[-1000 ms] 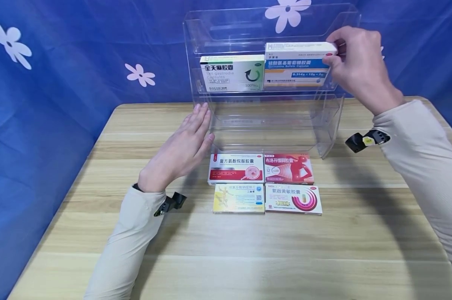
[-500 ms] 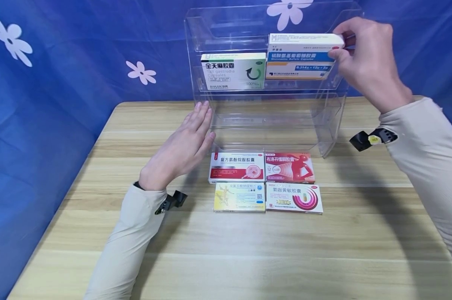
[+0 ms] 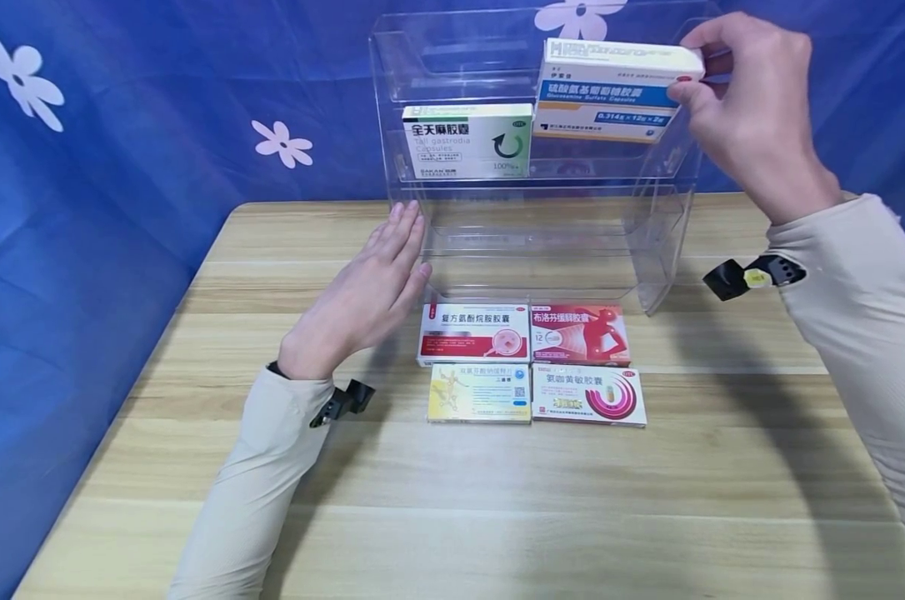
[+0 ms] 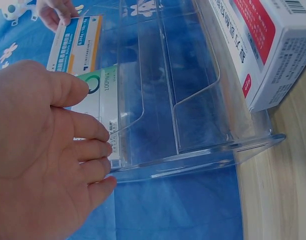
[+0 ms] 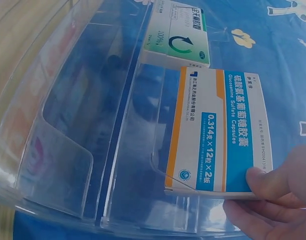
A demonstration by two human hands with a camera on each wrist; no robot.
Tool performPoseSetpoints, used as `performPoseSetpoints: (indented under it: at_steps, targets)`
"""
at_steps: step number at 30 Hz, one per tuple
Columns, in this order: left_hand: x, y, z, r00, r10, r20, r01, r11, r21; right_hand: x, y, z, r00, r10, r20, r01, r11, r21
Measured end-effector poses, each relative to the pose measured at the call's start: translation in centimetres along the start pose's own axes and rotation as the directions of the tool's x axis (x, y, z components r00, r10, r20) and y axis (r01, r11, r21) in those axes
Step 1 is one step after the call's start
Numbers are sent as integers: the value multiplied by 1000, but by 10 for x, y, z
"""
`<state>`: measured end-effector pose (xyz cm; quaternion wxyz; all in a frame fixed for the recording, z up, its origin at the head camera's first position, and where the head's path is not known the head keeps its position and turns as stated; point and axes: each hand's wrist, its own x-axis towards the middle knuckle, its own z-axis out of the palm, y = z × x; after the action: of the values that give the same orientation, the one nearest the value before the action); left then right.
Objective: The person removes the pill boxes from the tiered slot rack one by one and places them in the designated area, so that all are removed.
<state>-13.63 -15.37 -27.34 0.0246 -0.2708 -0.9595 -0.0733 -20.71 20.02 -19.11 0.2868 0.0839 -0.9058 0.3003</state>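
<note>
My right hand [image 3: 767, 108] pinches the upper right corner of a white, blue and orange medicine box [image 3: 610, 92], thumb in front and fingers behind. That box is slightly tilted, at the upper tier of a clear acrylic rack [image 3: 542, 204]. Left of it, a green and white medicine box [image 3: 467, 143] stands in the same tier; in the right wrist view the blue-striped box [image 5: 220, 130] appears just beside it. My left hand [image 3: 358, 296] has its fingers extended along the rack's left side. In the left wrist view its palm [image 4: 38, 145] faces the camera, holding nothing.
In front of the rack, medicine boxes lie flat in two rows: a white and red box [image 3: 473, 335], a red box [image 3: 580, 336], a yellow and white box [image 3: 479, 393] and a white and magenta box [image 3: 589, 396]. A blue flowered curtain [image 3: 160, 100] hangs behind the wooden table [image 3: 452, 517].
My right hand has moved up and a little right, raising the white, blue and orange medicine box from its lower place in the upper tier. The left hand has stayed at the rack's side.
</note>
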Motion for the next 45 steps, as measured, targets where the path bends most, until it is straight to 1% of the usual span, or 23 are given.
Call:
performPoseSetpoints:
  at_steps: [4,10,13,17,20,23,26,30,35,40,45]
  targets:
    - [-1,-1,1,1000,-7,3,7,1000,0,-1,-2,-3,1000,5,-23,-5,1000,22]
    - [-2,-3,2,1000,-8,5,8,1000,2,-7,-2,-9,996,-21,-81,25,998,57]
    - [-2,-3,2,1000,-9,6,9,1000,1,-12,-1,-11,989,-70,-129,78,995,60]
    - [-1,-3,2,1000,-5,4,5,1000,1,-22,2,-16,973,-144,-178,153,988,38]
    - [-1,-2,2,1000,-4,2,4,1000,3,-29,2,-19,967,-166,-193,176,984,39]
    - [-2,-2,2,1000,-9,4,9,1000,4,-38,2,-22,966,-174,-191,186,982,45]
    - [-1,-2,2,1000,-10,6,9,1000,2,-49,4,-25,965,-192,-180,202,979,37]
    - [-1,0,1,1000,-5,7,5,1000,2,-62,7,-28,967,-200,-155,212,975,67]
    - [0,0,1,1000,-1,5,1,1000,4,-77,11,-30,979,-174,-105,187,974,128]
    - [1,0,1,1000,0,2,0,1000,7,-94,16,-33,994,-102,-25,105,977,184]
    - [1,0,0,1000,-3,3,3,1000,8,-108,24,-38,997,-44,70,27,974,223]
